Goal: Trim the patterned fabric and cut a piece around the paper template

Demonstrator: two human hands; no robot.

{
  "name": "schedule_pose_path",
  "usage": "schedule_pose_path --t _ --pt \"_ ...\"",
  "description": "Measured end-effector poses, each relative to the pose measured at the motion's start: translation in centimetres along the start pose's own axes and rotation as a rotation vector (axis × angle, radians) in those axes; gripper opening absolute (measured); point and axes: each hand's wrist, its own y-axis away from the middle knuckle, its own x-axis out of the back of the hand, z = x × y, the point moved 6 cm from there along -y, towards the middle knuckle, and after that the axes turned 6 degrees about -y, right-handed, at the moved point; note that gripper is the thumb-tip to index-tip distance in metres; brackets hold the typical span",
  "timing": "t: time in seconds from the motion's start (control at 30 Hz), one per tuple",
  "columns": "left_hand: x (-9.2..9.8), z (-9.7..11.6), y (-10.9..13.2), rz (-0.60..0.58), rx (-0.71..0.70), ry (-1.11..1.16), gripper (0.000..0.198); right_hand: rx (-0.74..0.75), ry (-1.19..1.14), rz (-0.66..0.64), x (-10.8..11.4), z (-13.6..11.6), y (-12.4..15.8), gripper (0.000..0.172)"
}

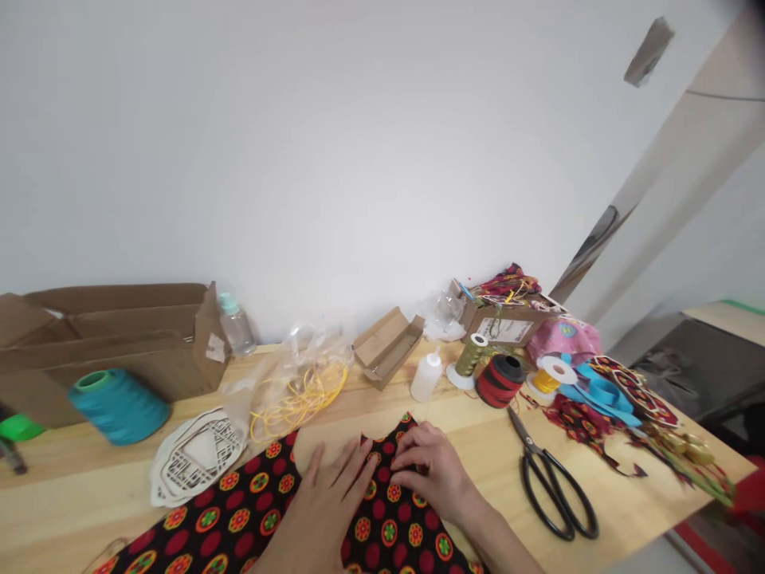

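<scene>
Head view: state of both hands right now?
Left hand: open, laid over the patterned cloth.
Right hand: curled at the cloth; can't tell if its grip is closed.

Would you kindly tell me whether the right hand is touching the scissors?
Apart: the head view shows tabletop between the right hand and the scissors.

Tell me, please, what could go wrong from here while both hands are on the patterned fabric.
The patterned fabric could slip or crease if the spread left hand eases off while the right hand's fingers work at it.

The upright white bottle stands just beyond the right hand, so a forward reach might tip it.

Loose yellow cord lies close to the fabric's far edge and could get caught if the fabric is shifted.
</scene>
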Motion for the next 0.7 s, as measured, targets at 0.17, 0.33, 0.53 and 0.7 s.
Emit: schedule_pose_path --t 0.17,0.33,0.53,0.7 --pt "-0.3 -0.2 0.1 0.022 -0.011 -0.003 0.098 -0.04 -0.046 0.019 0.0 0.4 -0.1 0.007" --pt "0.0 0.0 0.0 -0.015 0.006 -0.024 0.099 -0.144 -0.194 0.24 1.7 1.5 0.1 0.016" --pt "0.3 0.1 0.0 -0.023 0.021 -0.01 0.104 -0.242 -0.288 0.446 4.0 1.1 2.3 0.019" --pt "-0.2 -0.2 0.0 0.011 0.009 0.023 0.105 -0.322 -0.312 0.68 7.4 1.6 4.2 0.024"
